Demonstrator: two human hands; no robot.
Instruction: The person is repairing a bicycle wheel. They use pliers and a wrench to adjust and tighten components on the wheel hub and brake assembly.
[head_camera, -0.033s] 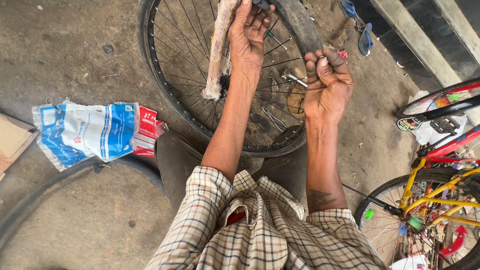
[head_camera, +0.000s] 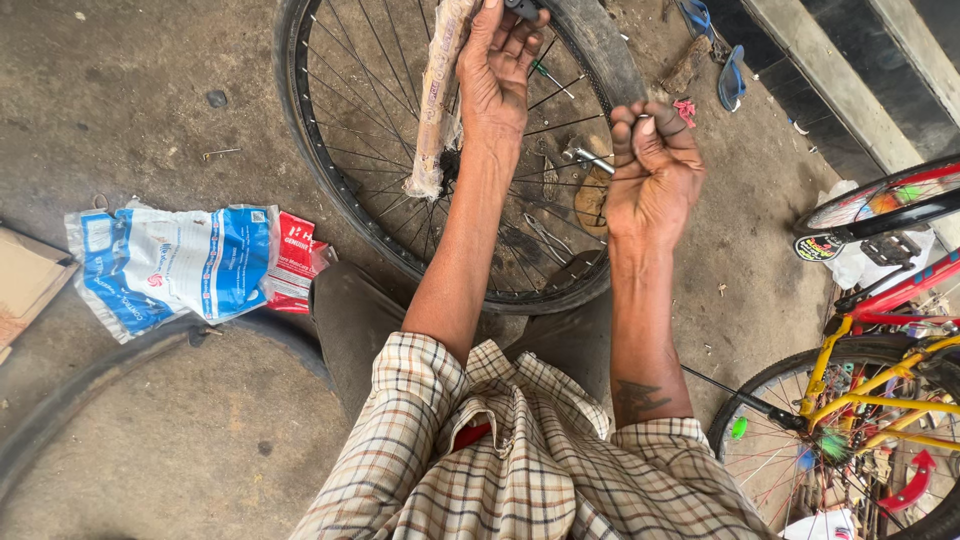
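lying flat on the concrete floor (head_camera: 150, 110), the bicycle wheel (head_camera: 330, 160) serves as the landmark here, its dark tyre and thin spokes filling the upper middle of the head view. well left of the wheel, a flattened cardboard piece (head_camera: 25, 290) sits at the frame edge. just left of the wheel's lower rim lies a crumpled blue and white plastic bag (head_camera: 165, 265), with a red packet (head_camera: 295, 265) touching its right side and almost reaching the tyre. below the bag, a loose black tyre (head_camera: 90, 400) curves across the floor, apart from the wheel.

over the wheel's spokes, a long paper-wrapped bundle (head_camera: 435, 100) stands tilted, its lower end near the hub. the left hand (head_camera: 495, 70) reaches over the wheel just right of that bundle, fingers held together and curled over a small dark tool (head_camera: 522, 10) at the top edge; how firmly it is pinched i cannot tell. further right, over the wheel's right rim, the right hand (head_camera: 655, 175) is raised with fingers curled in tight, clamped on a small metal piece (head_camera: 588, 157) that pokes out to the left. under the hands, a checked shirt (head_camera: 520, 450) covers both forearms' upper ends.

right of the wheel, a blue sandal (head_camera: 732, 78) lies near a concrete step. far right of the wheel stands a red and yellow bicycle (head_camera: 880, 390).
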